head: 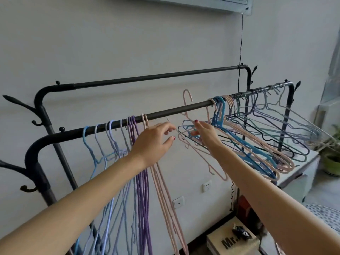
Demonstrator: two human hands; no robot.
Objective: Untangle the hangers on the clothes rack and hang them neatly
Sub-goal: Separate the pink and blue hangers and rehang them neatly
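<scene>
The black clothes rack's front rail (165, 112) carries blue, lilac, purple (141, 190) and pink hangers hanging straight on its left half. On the right half, a tangled bunch of blue, pink, black and grey hangers (257, 140) fans out sideways. My right hand (204, 133) grips a pink hanger (202, 153) by its neck, together with blue and black ones caught in it. The pink hanger's hook stands above the rail. My left hand (154, 142) reaches in beside it, fingers curved and thumb apart. Its index tip touches a thin pale hanger hook (168, 118).
A second, higher rail (147, 78) runs behind, close to the wall. Branch-shaped hooks (20, 103) stick out at the rack's left end. A cardboard box (233, 240) lies on the floor below. A low cabinet (301, 173) and a potted plant (331, 162) stand at the right.
</scene>
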